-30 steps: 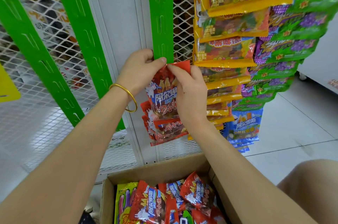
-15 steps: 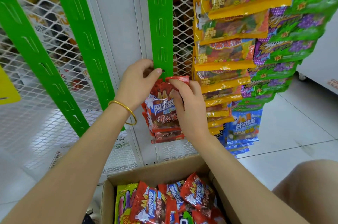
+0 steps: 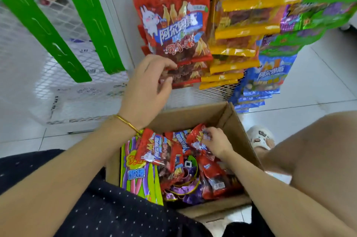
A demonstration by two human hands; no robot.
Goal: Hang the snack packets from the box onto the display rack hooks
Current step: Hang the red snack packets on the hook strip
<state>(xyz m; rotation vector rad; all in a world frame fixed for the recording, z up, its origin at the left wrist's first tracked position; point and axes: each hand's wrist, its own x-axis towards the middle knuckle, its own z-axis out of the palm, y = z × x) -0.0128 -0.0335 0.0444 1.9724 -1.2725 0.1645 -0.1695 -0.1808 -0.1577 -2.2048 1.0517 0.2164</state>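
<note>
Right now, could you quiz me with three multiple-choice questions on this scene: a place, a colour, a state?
1. Where is the right hand? A in a shopping basket; B inside the cardboard box; C on a door handle.
2. What colour are the packets hanging just right of the hung red packets? A yellow; B black; C white.
3. The cardboard box is: A taped shut; B empty; C open, with packets inside.
Answers: B, it grips a loose red packet in the box; A, yellow packets hang beside the red; C, its top is open and packets show inside.
</note>
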